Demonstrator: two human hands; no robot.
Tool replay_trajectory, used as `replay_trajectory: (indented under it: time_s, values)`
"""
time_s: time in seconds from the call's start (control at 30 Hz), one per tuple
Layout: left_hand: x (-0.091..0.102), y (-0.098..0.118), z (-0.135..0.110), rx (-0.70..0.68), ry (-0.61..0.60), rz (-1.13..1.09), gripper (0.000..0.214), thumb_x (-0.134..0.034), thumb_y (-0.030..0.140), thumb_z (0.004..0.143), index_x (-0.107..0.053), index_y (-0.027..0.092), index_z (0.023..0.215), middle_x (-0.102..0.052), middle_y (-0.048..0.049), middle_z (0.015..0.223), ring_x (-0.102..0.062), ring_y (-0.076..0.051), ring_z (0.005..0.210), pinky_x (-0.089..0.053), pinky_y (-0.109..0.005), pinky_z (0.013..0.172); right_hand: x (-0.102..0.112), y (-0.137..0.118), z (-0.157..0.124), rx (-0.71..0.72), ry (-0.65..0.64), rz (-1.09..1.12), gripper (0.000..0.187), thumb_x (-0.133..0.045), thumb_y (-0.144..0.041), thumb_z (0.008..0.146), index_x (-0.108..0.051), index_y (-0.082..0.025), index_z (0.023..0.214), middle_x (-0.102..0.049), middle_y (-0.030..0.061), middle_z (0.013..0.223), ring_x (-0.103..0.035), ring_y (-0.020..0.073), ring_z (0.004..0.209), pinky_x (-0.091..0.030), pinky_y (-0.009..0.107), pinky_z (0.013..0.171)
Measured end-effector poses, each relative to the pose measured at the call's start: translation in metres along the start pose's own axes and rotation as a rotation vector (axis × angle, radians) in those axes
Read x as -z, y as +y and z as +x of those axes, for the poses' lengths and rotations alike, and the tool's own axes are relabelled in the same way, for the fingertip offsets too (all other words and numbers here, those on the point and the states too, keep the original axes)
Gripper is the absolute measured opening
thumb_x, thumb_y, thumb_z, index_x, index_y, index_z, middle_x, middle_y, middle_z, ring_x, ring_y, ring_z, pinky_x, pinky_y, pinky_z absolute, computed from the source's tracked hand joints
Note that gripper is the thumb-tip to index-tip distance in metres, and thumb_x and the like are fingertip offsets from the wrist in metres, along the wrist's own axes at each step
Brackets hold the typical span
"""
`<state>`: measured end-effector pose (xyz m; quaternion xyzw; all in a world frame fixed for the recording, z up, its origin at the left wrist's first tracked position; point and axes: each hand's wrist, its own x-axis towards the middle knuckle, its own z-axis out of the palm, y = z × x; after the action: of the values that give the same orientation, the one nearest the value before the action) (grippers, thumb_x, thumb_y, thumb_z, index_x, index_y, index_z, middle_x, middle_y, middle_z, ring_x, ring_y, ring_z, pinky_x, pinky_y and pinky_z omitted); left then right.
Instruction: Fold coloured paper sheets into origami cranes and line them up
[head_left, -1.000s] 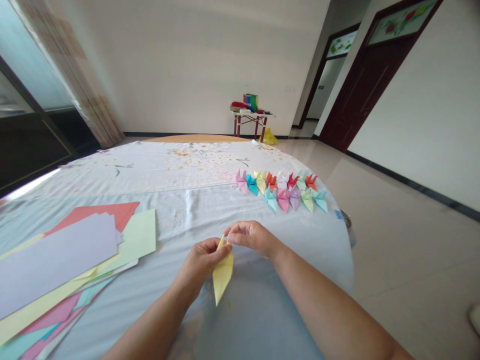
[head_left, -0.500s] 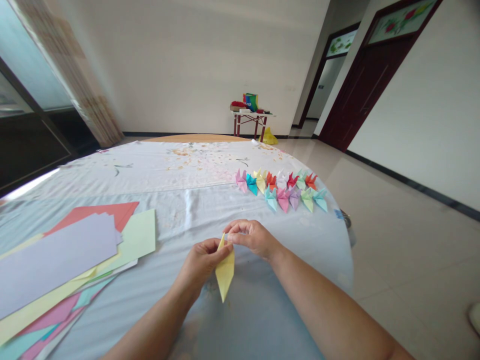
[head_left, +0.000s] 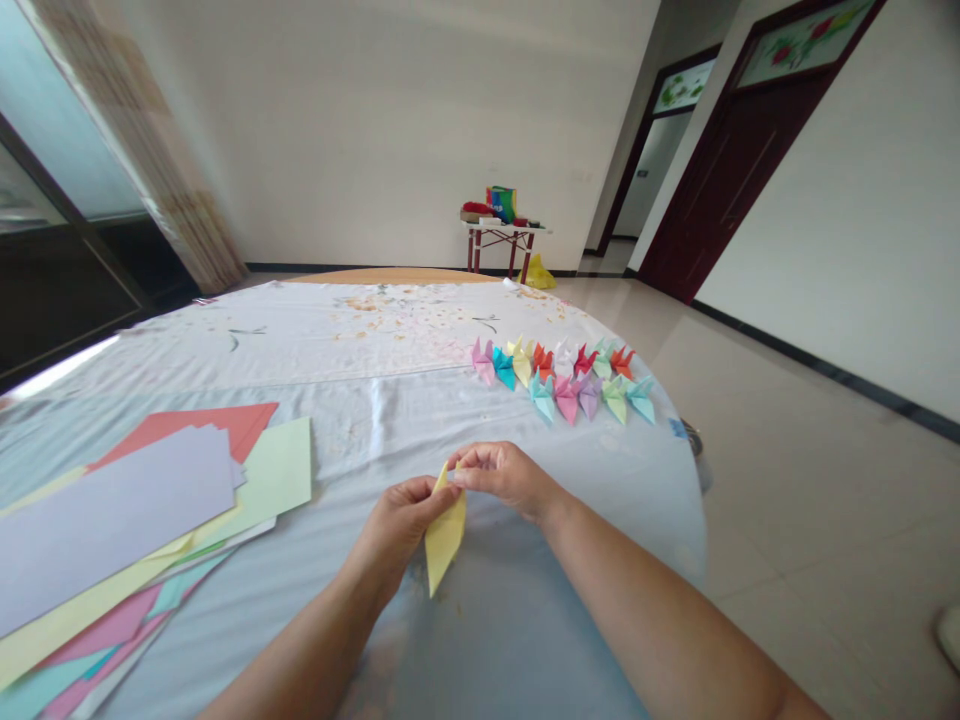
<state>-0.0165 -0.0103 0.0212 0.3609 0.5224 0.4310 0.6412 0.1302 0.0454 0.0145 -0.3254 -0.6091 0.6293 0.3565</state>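
The left hand (head_left: 401,530) is closed narrow around a folded yellow paper (head_left: 445,540), gripping it near the middle, with the paper's long point hanging below the hand. The right hand (head_left: 504,478) sits just beside the left, curled narrow, its fingertips (head_left: 466,477) pinching the paper's upper tip. Both hands hover over a pale cloth (head_left: 360,350) that covers a round table. Just left of the left hand lies a loose stack of sheets (head_left: 112,520), lilac on top, with coral, pale green, yellow, pink and teal showing around it. Ahead of the right hand, two rows of small paper cranes (head_left: 562,385) stand on the cloth in pink, teal, yellow, red, white and green. Far beyond both hands stands a small red-legged table (head_left: 499,240) with bright items on top, and a yellow bag (head_left: 537,274) sits on the floor beside it
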Motion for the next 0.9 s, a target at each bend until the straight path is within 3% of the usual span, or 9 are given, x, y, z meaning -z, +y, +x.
replay_trajectory:
  time_s: [0.23,0.4,0.67,0.9]
  values:
    - [-0.001,0.001,0.000,0.015,-0.001,-0.024,0.031,-0.071,0.041,0.059,-0.056,0.013,0.060,-0.054,0.0022,0.047,-0.046,-0.008,0.039,-0.031,-0.019,0.041,-0.008,0.002,0.002,-0.001,0.144,0.045,0.016,-0.063,-0.029,0.066,-0.065,-0.013,0.067,-0.063,0.0039,0.092,-0.055,0.0158,0.084,-0.039,0.028,0.082]
    - [-0.001,0.003,-0.002,0.051,-0.026,-0.065,0.031,-0.072,0.040,0.058,-0.056,0.014,0.060,-0.055,0.0020,0.047,-0.048,-0.009,0.039,-0.033,-0.020,0.041,0.001,0.008,0.009,0.027,0.281,0.081,0.025,-0.056,-0.037,0.073,-0.066,-0.016,0.081,-0.065,0.0034,0.088,-0.054,0.0160,0.088,-0.036,0.029,0.085]
    - [0.002,0.005,-0.001,0.072,-0.054,-0.131,0.035,-0.071,0.044,0.057,-0.060,0.013,0.069,-0.060,-0.0007,0.052,-0.053,-0.012,0.042,-0.037,-0.021,0.042,0.005,0.005,0.003,-0.022,0.007,0.075,0.028,-0.062,-0.039,0.071,-0.067,-0.016,0.087,-0.066,0.0028,0.083,-0.056,0.0175,0.089,-0.038,0.031,0.087]
    - [0.002,0.004,0.000,0.056,-0.078,-0.169,0.035,-0.071,0.044,0.059,-0.061,0.013,0.071,-0.061,-0.0009,0.054,-0.053,-0.011,0.045,-0.036,-0.021,0.044,0.004,0.002,0.001,-0.017,-0.016,0.078,0.027,-0.065,-0.036,0.070,-0.067,-0.015,0.087,-0.067,0.0034,0.086,-0.057,0.0166,0.088,-0.038,0.032,0.088]
